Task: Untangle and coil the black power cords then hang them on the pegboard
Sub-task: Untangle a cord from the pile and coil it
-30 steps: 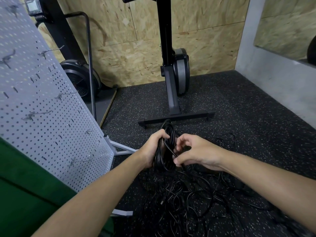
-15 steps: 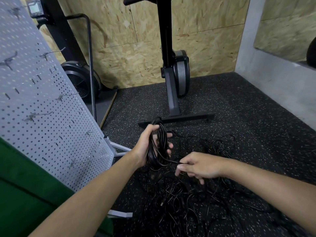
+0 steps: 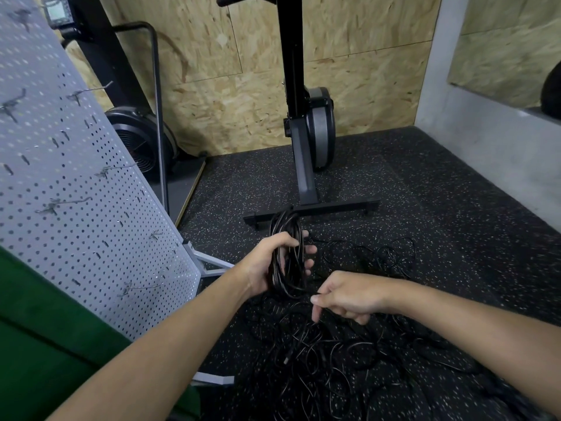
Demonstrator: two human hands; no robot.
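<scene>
My left hand (image 3: 274, 262) grips a partly wound coil of black power cord (image 3: 287, 235), held upright above the floor. A loose strand runs from the coil's bottom to my right hand (image 3: 346, 297), which pinches it just below and to the right of the coil. Under both hands a tangled pile of black cords (image 3: 334, 360) spreads over the speckled black floor. The grey pegboard (image 3: 69, 183) leans on the left, with several bare metal hooks (image 3: 60, 203) on it.
A black exercise machine (image 3: 306, 129) stands on its cross base straight ahead. A fan-wheel machine (image 3: 139, 141) sits behind the pegboard. The pegboard's grey foot (image 3: 212, 265) sticks out near my left wrist. Green fabric (image 3: 39, 329) fills the lower left. A concrete wall (image 3: 485, 141) bounds the right.
My right hand pulled away from the coil, down and to the right, drawing a strand taut. My left hand kept the coil and raised it slightly.
</scene>
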